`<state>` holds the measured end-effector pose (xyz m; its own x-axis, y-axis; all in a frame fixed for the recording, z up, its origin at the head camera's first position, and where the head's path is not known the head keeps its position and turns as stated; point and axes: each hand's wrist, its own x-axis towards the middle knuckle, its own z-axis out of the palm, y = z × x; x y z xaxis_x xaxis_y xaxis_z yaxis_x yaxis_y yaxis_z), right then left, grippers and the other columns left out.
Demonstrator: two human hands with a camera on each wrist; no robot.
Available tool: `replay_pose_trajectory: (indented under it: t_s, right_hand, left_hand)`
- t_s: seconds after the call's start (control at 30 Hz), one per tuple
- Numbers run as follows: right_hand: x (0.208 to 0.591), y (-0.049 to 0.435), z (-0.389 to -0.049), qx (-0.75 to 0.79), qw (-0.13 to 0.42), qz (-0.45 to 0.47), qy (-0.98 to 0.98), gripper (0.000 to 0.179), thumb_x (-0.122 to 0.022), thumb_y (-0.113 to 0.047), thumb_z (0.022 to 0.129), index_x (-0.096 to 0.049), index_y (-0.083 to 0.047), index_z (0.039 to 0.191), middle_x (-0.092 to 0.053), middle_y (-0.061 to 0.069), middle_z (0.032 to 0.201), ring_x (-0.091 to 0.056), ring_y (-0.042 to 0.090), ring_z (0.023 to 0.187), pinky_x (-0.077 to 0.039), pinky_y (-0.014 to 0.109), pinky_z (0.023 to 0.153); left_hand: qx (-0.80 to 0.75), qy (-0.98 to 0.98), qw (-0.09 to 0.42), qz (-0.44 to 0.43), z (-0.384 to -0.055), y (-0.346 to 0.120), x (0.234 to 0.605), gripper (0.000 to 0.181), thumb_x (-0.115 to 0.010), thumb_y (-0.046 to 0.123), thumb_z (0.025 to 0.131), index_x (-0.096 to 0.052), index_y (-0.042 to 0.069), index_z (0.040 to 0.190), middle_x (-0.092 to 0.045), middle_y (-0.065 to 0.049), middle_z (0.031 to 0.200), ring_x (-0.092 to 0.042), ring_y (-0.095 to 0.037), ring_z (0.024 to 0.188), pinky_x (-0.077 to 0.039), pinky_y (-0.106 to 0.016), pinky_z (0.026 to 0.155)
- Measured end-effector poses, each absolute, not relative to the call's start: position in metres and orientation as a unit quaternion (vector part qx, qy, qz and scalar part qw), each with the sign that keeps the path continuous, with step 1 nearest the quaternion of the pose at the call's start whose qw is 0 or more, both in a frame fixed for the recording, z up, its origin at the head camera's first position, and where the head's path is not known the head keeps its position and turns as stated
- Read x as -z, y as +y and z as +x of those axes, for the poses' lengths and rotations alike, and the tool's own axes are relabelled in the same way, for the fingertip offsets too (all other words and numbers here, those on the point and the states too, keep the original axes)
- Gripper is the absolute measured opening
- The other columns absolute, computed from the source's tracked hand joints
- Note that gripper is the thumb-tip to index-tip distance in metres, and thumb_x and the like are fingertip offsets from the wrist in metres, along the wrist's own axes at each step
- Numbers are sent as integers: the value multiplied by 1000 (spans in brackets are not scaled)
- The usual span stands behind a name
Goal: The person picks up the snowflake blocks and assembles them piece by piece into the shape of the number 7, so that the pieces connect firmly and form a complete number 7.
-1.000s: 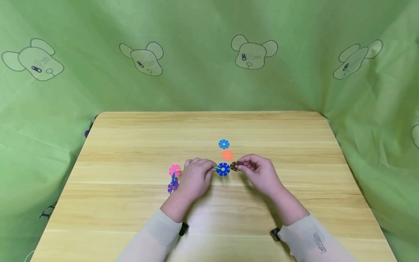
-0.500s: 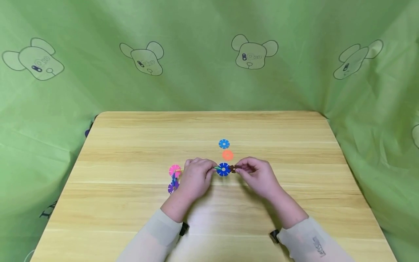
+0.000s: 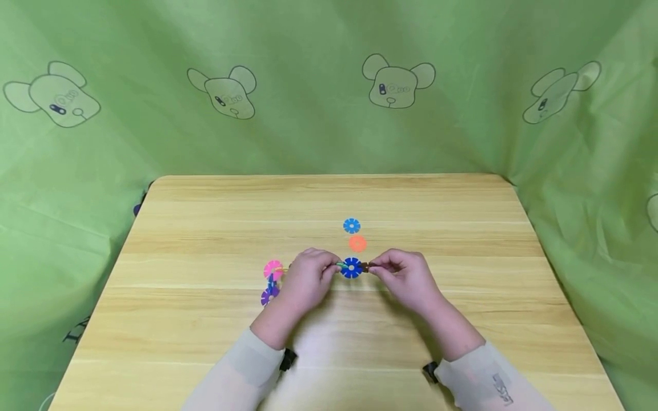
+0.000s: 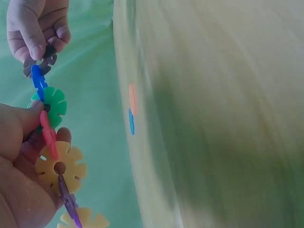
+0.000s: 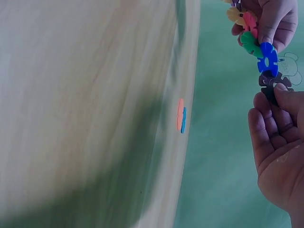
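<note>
A chain of notched plastic snowflake discs hangs between both hands above the table. My left hand [image 3: 308,282] pinches the green disc [image 4: 58,102] with thumb and finger. Below that, in the left wrist view, a red disc [image 4: 48,135], a yellow disc [image 4: 73,164] and a purple disc [image 4: 69,202] run along the palm. My right hand [image 3: 408,278] pinches a brown disc [image 5: 267,80] edge-on against the dark blue disc [image 3: 347,274]. Their slots appear to meet. The chain's far end, with a pink disc [image 3: 269,266] and another purple disc [image 3: 267,298], shows left of the left hand.
A light blue disc [image 3: 352,221] and an orange disc [image 3: 357,238] lie loose on the wooden table [image 3: 205,228], just beyond the hands. Green cloth [image 3: 308,137] with printed bear heads surrounds the table's back and sides.
The right hand has brought the brown disc leftward and turned it edge-on, from apart to against the dark blue disc. The left hand has barely moved; the loose discs stay put.
</note>
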<state>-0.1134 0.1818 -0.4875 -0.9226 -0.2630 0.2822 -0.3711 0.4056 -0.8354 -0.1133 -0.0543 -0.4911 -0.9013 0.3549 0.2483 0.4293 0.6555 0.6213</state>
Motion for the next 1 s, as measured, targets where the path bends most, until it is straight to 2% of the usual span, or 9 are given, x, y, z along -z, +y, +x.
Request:
replay_pose_trajectory:
  t_s: [0.13,0.27,0.5,0.7,0.87,1.0]
  right_hand:
    - [488,179,-112,-520,43,189,-832,16,-79,16,84,-76,1,89,-77,17,87,-75,30,74,-62,26,65]
    - [490,174,-111,-528,42,184,-828,15,-79,16,85,-76,1,89,-76,19,87,-73,30,71,-61,24,62]
    - [497,173,-112,-521,55,185,-831,14,-81,14,85,-75,1,88,-78,9,86,-73,31,69,-61,25,60]
    - [502,172,-114,-518,86,190,-829,14,-80,16,85,-74,3,87,-78,14,87,-76,28,74,-62,24,65]
    - [506,169,-112,-535,120,200,-812,19,-78,21,83,-73,3,86,-78,16,87,-77,29,75,-62,23,67]
    - [507,163,-111,-544,142,217,-798,23,-78,24,81,-73,1,84,-78,13,85,-78,24,76,-61,21,67]
  left_hand:
    - [350,-909,56,-218,-112,-54,493,10,-73,12,100,-79,6,107,-79,-7,106,-73,-25,103,-56,-43,101]
    - [354,-910,54,-211,-111,-53,495,9,-72,11,100,-79,6,105,-79,-7,105,-73,-25,102,-56,-42,100]
    - [345,-913,53,-212,-110,-55,496,10,-72,11,101,-79,7,107,-79,-6,107,-72,-25,105,-57,-40,98]
    - [311,-920,67,-228,-114,-55,494,14,-71,11,101,-77,10,113,-78,-4,115,-71,-24,108,-57,-39,98]
    - [299,-920,78,-241,-116,-51,490,18,-75,23,101,-78,13,116,-77,-1,119,-69,-22,108,-56,-38,98]
    - [284,-921,89,-252,-116,-47,486,18,-77,28,99,-80,17,113,-77,1,118,-69,-21,107,-56,-40,97]
